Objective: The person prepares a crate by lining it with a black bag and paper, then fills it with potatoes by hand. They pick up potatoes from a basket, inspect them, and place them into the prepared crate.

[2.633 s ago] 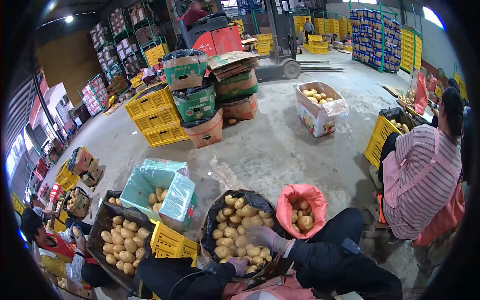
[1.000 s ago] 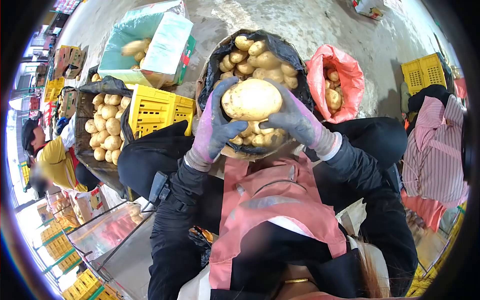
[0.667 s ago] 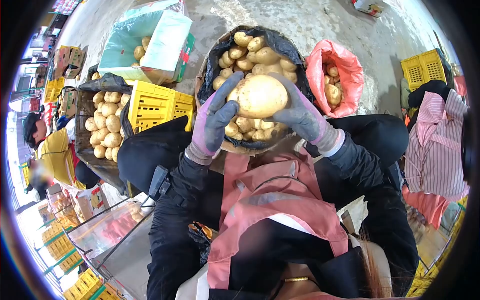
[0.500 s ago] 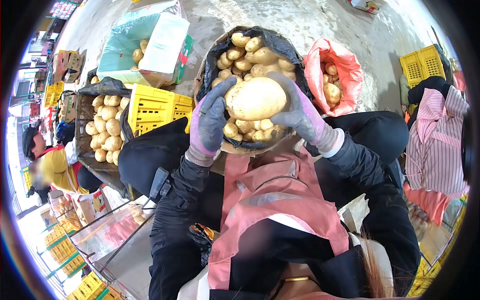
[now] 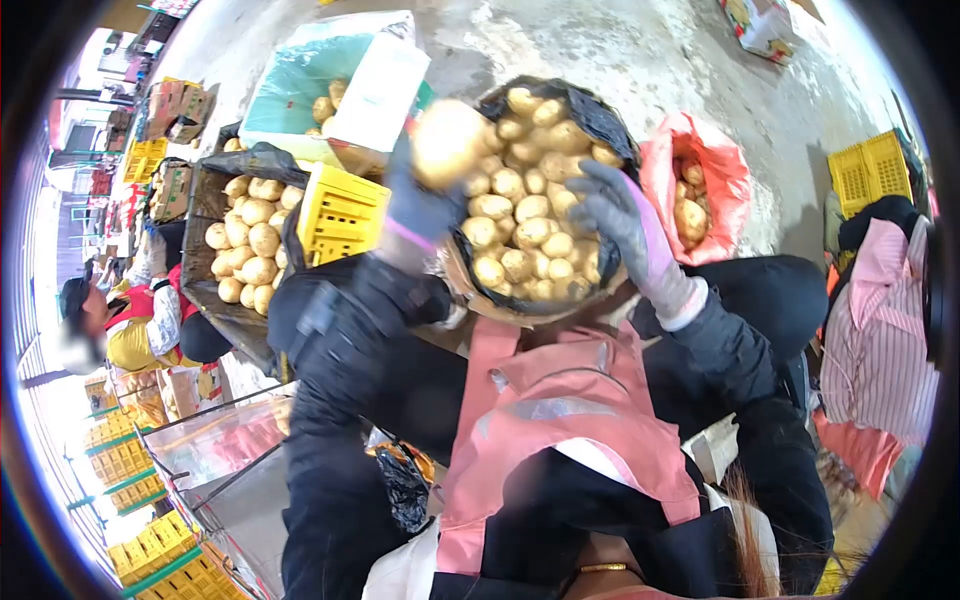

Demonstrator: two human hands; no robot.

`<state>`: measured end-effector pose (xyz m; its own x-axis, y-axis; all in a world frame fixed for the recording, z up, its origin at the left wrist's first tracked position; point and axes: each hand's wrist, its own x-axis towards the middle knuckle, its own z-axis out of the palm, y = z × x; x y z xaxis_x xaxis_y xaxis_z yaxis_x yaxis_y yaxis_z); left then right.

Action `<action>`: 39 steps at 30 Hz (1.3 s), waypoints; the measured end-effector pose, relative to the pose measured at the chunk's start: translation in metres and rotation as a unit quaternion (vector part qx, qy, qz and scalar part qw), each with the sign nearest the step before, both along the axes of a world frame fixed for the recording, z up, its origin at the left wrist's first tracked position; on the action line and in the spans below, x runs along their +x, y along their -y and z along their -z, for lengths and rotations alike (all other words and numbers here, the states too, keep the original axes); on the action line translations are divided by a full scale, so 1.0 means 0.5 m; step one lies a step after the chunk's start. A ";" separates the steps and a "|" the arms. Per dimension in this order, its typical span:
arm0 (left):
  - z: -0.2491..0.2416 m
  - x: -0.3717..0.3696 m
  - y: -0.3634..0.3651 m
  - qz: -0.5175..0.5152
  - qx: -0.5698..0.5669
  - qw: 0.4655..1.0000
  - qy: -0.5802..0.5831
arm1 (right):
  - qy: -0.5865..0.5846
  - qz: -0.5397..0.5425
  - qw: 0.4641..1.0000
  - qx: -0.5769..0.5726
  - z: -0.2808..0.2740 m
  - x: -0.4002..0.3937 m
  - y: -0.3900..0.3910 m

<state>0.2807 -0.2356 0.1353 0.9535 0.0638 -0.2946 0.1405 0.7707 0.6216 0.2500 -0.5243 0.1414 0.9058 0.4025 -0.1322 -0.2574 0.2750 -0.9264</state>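
A large pale potato (image 5: 446, 145), smeared by motion, is held up in my gloved left hand (image 5: 415, 205) at the left rim of the basket. The basket, lined with black plastic (image 5: 590, 108), stands between my knees and is heaped with smaller potatoes (image 5: 532, 207). Over its right side is my right hand (image 5: 622, 218) in a grey and purple glove, open, its bent fingers apart and close above the potatoes with nothing in them.
A pink sack (image 5: 735, 180) of potatoes stands to the right. On the left are a black-lined crate (image 5: 205, 200) of potatoes, a yellow crate (image 5: 343, 215) and a box with a pale-blue liner (image 5: 285, 75). A person (image 5: 135, 310) sits farther left.
My left hand has carried the large potato up and left from the middle of the basket. My right hand has let go of it and stays at the basket's right side.
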 end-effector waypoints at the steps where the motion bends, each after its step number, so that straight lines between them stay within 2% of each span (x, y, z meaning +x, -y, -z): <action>1: 0.032 0.052 -0.081 -0.025 0.023 0.998 0.052 | 0.009 0.019 1.000 -0.009 0.003 0.010 0.012; 2: 0.013 0.115 -0.149 -0.030 0.116 0.989 0.085 | 0.017 0.039 0.999 -0.019 0.008 0.021 0.019; 3: -0.020 0.132 -0.195 -0.081 0.037 0.995 0.036 | -0.006 0.061 0.997 -0.051 -0.012 0.026 0.030; 4: -0.068 0.143 -0.207 -0.133 -0.036 0.990 -0.015 | 0.003 0.084 0.996 -0.023 -0.003 0.034 0.038; 5: -0.130 0.134 -0.105 -0.282 0.106 0.951 -0.074 | -0.009 0.092 0.996 -0.012 -0.002 0.039 0.048; 6: -0.007 0.154 -0.170 -0.141 0.330 0.933 -0.020 | -0.019 0.098 0.995 0.001 -0.003 0.046 0.055; 7: 0.109 0.171 -0.236 0.011 0.531 0.847 0.037 | -0.023 0.101 0.995 0.004 -0.003 0.049 0.059; 8: 0.112 0.139 -0.138 0.112 0.548 0.824 -0.090 | -0.031 0.098 0.995 0.004 -0.001 0.051 0.061; 9: 0.285 0.142 -0.161 0.218 0.667 0.711 0.053 | -0.036 0.097 0.995 0.005 0.002 0.051 0.064; 10: 0.170 0.047 -0.020 0.321 0.837 0.439 0.065 | -0.038 0.105 0.994 0.008 0.005 0.049 0.064; 11: 0.249 0.026 -0.005 0.436 0.832 0.342 0.017 | -0.047 0.081 0.996 0.003 0.007 0.046 0.063; 12: 0.255 -0.010 0.038 0.483 0.837 0.249 -0.070 | -0.054 0.054 0.997 -0.002 0.009 0.046 0.062; 13: 0.356 -0.038 0.022 0.404 0.895 0.179 -0.060 | -0.056 0.056 0.997 -0.003 0.016 0.045 0.061; 14: 0.360 -0.042 0.028 0.405 0.895 0.179 -0.058 | -0.064 0.033 0.997 0.008 0.029 0.043 0.060; 16: 0.365 -0.037 0.045 0.373 0.915 0.128 -0.084 | -0.078 -0.005 0.996 0.030 0.045 0.045 0.059; 17: 0.304 -0.027 0.053 0.413 0.875 0.225 -0.118 | -0.068 0.004 0.998 -0.017 0.023 0.036 0.056; 18: 0.270 -0.008 0.047 0.454 0.812 0.329 -0.166 | -0.070 0.003 0.997 -0.016 0.028 0.031 0.057; 20: 0.246 -0.001 0.042 0.393 0.747 0.527 -0.097 | -0.108 -0.023 0.994 0.011 0.050 0.040 0.054; 21: 0.235 -0.009 0.034 0.405 0.644 0.648 -0.043 | -0.112 -0.020 0.993 0.014 0.064 0.030 0.050; 22: 0.152 -0.019 0.059 0.403 0.522 0.752 0.010 | -0.148 -0.029 0.988 0.039 0.079 0.023 0.044; 23: 0.089 -0.038 0.081 0.404 0.522 0.751 0.008 | -0.181 -0.039 0.981 0.063 0.093 0.018 0.038; 24: 0.031 -0.059 0.102 0.383 0.451 0.806 0.023 | -0.213 -0.050 0.972 0.086 0.108 0.014 0.031; 25: -0.006 -0.082 0.117 0.358 0.375 0.854 0.039 | -0.298 -0.074 0.939 0.153 0.120 0.000 0.022; 26: -0.026 -0.104 0.127 0.356 0.376 0.855 0.037 | -0.307 -0.130 0.922 0.196 0.151 -0.009 0.006; 28: -0.044 -0.142 0.144 0.289 0.402 0.868 0.031 | -0.372 -0.182 0.870 0.268 0.103 -0.027 -0.009; 29: -0.034 -0.163 0.145 0.273 0.397 0.875 0.042 | -0.374 -0.181 0.870 0.266 0.078 -0.031 -0.011; 30: -0.029 -0.174 0.143 0.273 0.395 0.876 0.042 | -0.273 -0.160 0.937 0.148 0.055 -0.032 -0.013; 31: -0.025 -0.183 0.141 0.282 0.344 0.896 -0.011 | -0.165 -0.136 0.976 0.026 0.045 -0.035 -0.016; 32: -0.021 -0.191 0.137 0.288 0.290 0.910 -0.064 | -0.169 -0.136 0.976 0.023 0.047 -0.038 -0.018; 34: -0.015 -0.197 0.130 0.263 0.262 0.926 -0.064 | 0.047 -0.134 0.990 -0.006 0.048 -0.040 -0.016; 35: -0.016 -0.198 0.126 0.237 0.238 0.940 -0.062 | 0.054 -0.144 0.986 -0.064 0.037 -0.029 -0.008; 36: -0.020 -0.201 0.122 0.209 0.216 0.952 -0.058 | -0.024 -0.127 0.991 0.015 0.034 -0.027 -0.014; 37: -0.040 -0.197 0.104 0.173 0.211 0.961 -0.037 | -0.056 -0.102 0.992 0.045 0.031 -0.022 -0.015; 38: -0.053 -0.196 0.071 0.095 0.170 0.980 -0.046 | -0.088 -0.072 0.991 0.076 0.027 -0.014 -0.011; 39: -0.053 -0.187 0.014 0.014 0.180 0.981 -0.069 | -0.073 -0.059 0.992 0.089 0.022 -0.008 -0.006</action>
<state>0.1870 -0.2426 0.1620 0.9094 0.1615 -0.3834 0.2600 0.4988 0.8268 0.2459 -0.5214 0.1302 0.8272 0.5334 -0.1767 -0.4258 0.3900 -0.8165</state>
